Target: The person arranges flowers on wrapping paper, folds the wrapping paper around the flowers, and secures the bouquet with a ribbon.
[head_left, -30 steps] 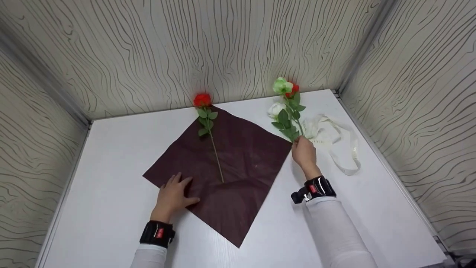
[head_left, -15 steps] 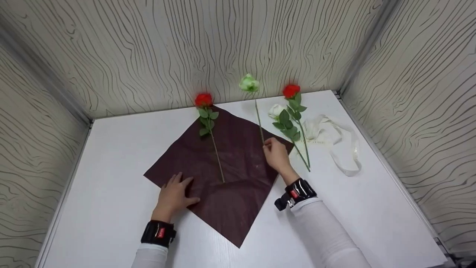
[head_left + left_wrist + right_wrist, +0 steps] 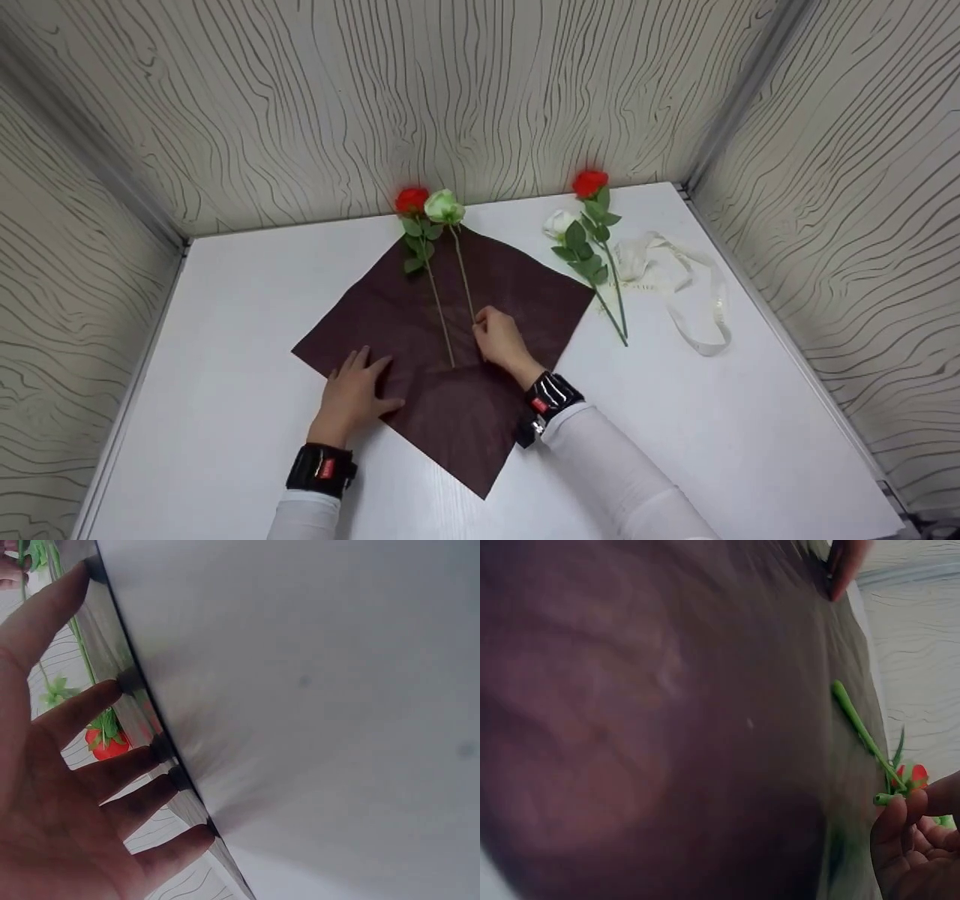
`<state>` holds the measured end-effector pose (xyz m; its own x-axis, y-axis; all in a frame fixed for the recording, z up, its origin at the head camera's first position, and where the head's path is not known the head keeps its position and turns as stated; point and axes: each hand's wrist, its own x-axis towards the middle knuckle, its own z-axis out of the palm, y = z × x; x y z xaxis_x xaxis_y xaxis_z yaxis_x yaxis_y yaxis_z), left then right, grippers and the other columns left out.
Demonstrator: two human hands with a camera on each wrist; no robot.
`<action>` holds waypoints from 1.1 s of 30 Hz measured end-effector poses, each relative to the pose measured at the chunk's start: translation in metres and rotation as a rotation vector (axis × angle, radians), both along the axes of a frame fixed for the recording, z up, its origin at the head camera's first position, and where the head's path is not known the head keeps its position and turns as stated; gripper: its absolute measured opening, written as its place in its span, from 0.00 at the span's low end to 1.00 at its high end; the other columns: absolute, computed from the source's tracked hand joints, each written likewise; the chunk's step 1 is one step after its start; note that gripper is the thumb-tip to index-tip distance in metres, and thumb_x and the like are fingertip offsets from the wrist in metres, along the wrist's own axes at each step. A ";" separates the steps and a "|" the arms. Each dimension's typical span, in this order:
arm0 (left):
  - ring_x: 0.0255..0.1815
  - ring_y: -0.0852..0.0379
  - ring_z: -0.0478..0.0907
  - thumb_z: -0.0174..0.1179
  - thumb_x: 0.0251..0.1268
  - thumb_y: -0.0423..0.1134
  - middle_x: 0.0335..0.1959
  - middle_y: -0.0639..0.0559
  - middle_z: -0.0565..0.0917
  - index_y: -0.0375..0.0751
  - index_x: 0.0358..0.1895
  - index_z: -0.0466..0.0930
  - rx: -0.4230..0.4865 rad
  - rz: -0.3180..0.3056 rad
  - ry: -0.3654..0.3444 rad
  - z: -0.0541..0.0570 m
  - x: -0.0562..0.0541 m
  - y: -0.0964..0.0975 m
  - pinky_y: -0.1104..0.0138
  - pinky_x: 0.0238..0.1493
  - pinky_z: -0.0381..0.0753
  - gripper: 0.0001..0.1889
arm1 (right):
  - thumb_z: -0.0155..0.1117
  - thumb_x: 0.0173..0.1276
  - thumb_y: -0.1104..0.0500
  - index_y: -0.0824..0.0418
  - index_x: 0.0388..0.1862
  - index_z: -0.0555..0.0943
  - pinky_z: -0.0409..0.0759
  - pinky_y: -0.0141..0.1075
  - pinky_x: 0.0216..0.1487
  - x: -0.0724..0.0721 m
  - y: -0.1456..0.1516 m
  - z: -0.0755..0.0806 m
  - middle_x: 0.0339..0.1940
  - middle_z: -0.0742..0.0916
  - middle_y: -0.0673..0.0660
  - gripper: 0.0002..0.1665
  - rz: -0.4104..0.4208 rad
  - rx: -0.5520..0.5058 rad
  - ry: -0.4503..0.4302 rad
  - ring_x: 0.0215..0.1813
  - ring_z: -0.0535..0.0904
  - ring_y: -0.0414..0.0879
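Note:
A dark maroon sheet of wrapping paper (image 3: 517, 277) lies diagonally on the white table. My left hand (image 3: 351, 397) rests, fingers spread, on its lower-left edge; in the left wrist view its fingertips (image 3: 174, 778) touch the surface. With thumb and fingers my right hand (image 3: 504, 341) pinches the lower stem of a pale green artificial rose (image 3: 445, 207) over the paper. The cut stem end (image 3: 883, 799) pokes out of that grip in the right wrist view. Just left of it, a red rose (image 3: 412, 201) lies with its stem on the paper and its bloom past the top corner.
Right of the paper lie a white rose (image 3: 559, 223) and another red rose (image 3: 590, 184), their stems crossing low down. A loose cream ribbon (image 3: 701, 300) curls beside them. Patterned panels (image 3: 450, 97) wall the table at the back and sides.
My right hand has taken the pale green rose from the group at the right and carried it left over the paper, beside the red rose. The left hand stays put.

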<state>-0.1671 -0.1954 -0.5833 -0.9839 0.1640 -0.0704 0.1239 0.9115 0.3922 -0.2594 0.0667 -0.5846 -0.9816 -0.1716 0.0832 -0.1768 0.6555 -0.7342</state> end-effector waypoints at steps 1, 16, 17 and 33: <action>0.73 0.32 0.56 0.74 0.50 0.55 0.71 0.31 0.63 0.43 0.68 0.73 -0.001 -0.001 0.000 0.000 0.000 0.000 0.34 0.64 0.59 0.41 | 0.60 0.69 0.65 0.68 0.42 0.79 0.81 0.47 0.45 0.001 -0.003 -0.001 0.36 0.86 0.60 0.06 0.002 0.004 -0.012 0.38 0.83 0.51; 0.73 0.32 0.55 0.73 0.50 0.55 0.71 0.30 0.62 0.43 0.68 0.72 -0.010 -0.004 -0.015 0.000 0.000 0.001 0.34 0.64 0.57 0.41 | 0.62 0.69 0.65 0.69 0.44 0.80 0.80 0.39 0.36 0.001 -0.027 -0.011 0.31 0.85 0.56 0.08 0.038 0.058 -0.016 0.32 0.81 0.46; 0.73 0.32 0.55 0.73 0.50 0.55 0.71 0.30 0.62 0.43 0.68 0.72 -0.014 -0.002 -0.019 0.001 -0.001 0.001 0.34 0.64 0.57 0.41 | 0.62 0.70 0.65 0.69 0.47 0.80 0.80 0.39 0.36 0.001 -0.027 -0.011 0.30 0.85 0.56 0.10 0.038 0.062 -0.024 0.32 0.81 0.46; 0.73 0.31 0.56 0.73 0.51 0.54 0.71 0.30 0.62 0.43 0.69 0.72 -0.023 0.000 -0.031 0.002 -0.001 0.002 0.35 0.65 0.58 0.41 | 0.62 0.70 0.58 0.61 0.61 0.79 0.82 0.44 0.41 0.005 -0.038 -0.007 0.45 0.87 0.57 0.22 0.050 0.206 -0.052 0.44 0.84 0.49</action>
<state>-0.1683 -0.1938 -0.5808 -0.9813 0.1620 -0.1042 0.1121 0.9203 0.3747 -0.2549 0.0284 -0.5918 -0.9735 -0.2284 -0.0092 -0.1783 0.7841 -0.5944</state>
